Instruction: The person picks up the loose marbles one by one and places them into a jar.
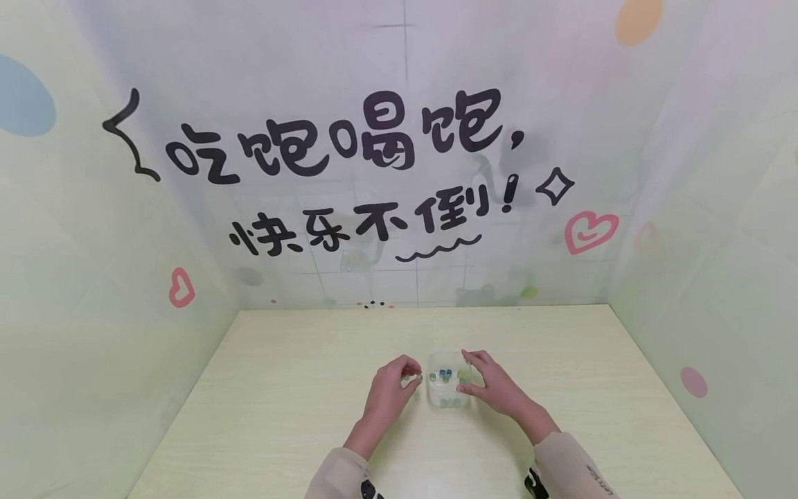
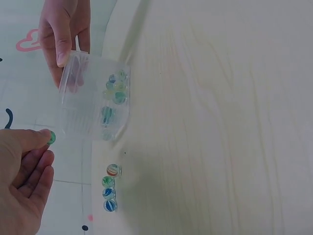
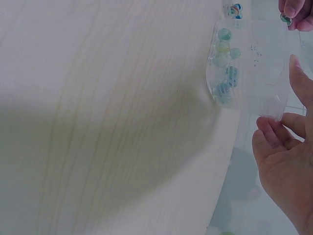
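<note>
Between thumb and forefinger, my left hand (image 1: 388, 394) pinches a green glass marble (image 2: 52, 137), just left of a clear plastic container (image 2: 80, 110). The container's open top lies level with that marble in the left wrist view. My right hand (image 1: 497, 389) grips the container by its right side, thumb near me and fingers at the far side. Several marbles (image 3: 225, 34), green, blue and yellowish, lie on the container's floor. Beside the container, under my left hand, a short row of marbles (image 2: 108, 193) rests on the table, blue, green and orange-striped; the hand partly hides them in the head view.
The pale wood-grain table (image 1: 280, 395) reaches back to a printed cloth wall (image 1: 349, 277) with black lettering. Similar cloth sides with pink hearts (image 1: 181, 287) stand at left and right.
</note>
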{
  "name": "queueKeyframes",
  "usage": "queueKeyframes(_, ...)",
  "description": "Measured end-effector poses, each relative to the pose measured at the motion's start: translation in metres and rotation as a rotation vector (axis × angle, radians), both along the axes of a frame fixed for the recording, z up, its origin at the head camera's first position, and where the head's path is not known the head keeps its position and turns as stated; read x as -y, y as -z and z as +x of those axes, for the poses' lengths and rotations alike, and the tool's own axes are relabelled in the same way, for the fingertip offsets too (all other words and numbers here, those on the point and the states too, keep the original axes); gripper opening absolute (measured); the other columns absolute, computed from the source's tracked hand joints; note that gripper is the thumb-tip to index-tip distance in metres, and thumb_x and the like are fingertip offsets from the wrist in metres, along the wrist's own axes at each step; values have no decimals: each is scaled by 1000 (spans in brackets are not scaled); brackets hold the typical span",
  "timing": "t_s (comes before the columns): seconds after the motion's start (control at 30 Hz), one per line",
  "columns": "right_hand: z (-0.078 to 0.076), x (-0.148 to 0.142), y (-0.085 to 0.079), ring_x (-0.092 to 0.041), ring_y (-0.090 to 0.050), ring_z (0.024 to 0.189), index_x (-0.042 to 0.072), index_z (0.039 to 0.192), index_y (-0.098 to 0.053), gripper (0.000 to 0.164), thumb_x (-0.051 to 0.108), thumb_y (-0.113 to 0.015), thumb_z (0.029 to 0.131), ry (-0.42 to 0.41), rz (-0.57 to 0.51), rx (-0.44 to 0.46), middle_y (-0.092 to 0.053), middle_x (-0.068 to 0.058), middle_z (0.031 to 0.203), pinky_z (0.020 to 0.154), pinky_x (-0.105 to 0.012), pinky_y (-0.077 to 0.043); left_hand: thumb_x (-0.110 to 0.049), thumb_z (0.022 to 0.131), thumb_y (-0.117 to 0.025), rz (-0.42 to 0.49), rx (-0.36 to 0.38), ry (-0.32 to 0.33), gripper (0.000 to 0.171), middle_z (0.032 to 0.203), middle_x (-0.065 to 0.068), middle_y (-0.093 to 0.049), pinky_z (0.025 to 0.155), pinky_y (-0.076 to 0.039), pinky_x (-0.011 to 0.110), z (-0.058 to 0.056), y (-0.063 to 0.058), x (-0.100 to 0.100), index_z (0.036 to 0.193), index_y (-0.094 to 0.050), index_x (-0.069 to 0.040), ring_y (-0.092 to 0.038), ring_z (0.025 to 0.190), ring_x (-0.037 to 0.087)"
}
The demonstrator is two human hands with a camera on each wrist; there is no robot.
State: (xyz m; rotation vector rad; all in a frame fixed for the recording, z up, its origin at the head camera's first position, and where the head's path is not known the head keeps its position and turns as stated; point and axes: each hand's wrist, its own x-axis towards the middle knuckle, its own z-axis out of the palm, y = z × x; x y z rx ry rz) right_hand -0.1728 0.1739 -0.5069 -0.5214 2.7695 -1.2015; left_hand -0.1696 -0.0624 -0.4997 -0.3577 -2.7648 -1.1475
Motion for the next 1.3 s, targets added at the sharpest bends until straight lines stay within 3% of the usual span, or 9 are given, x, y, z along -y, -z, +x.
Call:
queueKeyframes(1.0,1,1,1,-44,-50,129,-6,148,-38,71,20,-72,92,7,-4,-19,-48,-25,140,107,-60,-44,-7,88,-74,16,-46,100,16,98,-1,-72,87,-59,31,0,-1,-14,101,-67,-14,-67,95,15)
queueKeyframes(1.3,1,1,2,-43,-50,130,-6,148,-38,71,22,-71,93,5,-6,-15,-47,-25,140,107,-59,-44,-7,87,-75,32,-31,121,17,99,0,-72,88,-60,35,0,0,-17,101,-67,-14,-67,96,16)
